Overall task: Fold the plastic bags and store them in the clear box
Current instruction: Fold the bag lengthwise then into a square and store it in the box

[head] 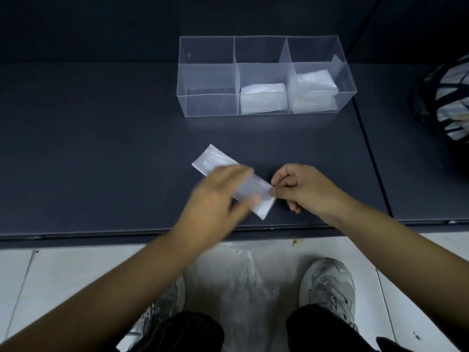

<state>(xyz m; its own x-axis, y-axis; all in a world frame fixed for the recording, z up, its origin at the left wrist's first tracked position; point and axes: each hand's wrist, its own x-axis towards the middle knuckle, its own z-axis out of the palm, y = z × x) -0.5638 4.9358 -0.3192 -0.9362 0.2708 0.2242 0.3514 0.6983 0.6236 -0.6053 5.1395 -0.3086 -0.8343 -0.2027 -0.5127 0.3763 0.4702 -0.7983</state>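
A white plastic bag (215, 161), folded into a long narrow strip, lies slanted on the dark table near its front edge. My right hand (302, 188) pinches the strip's near right end between thumb and forefinger. My left hand (223, 191) is blurred over the strip's middle, fingers stretched flat across it. The clear box (208, 102) stands farther back with three compartments. Its left one looks empty, the middle one holds folded white bags (264, 99), and the right one holds a taller stack of folded bags (314, 91).
A dark mesh basket (446, 100) with pale contents stands at the table's right edge. Loose clear plastic bags (241, 280) lie on the tiled floor between my shoes, below the table's front edge (101, 235).
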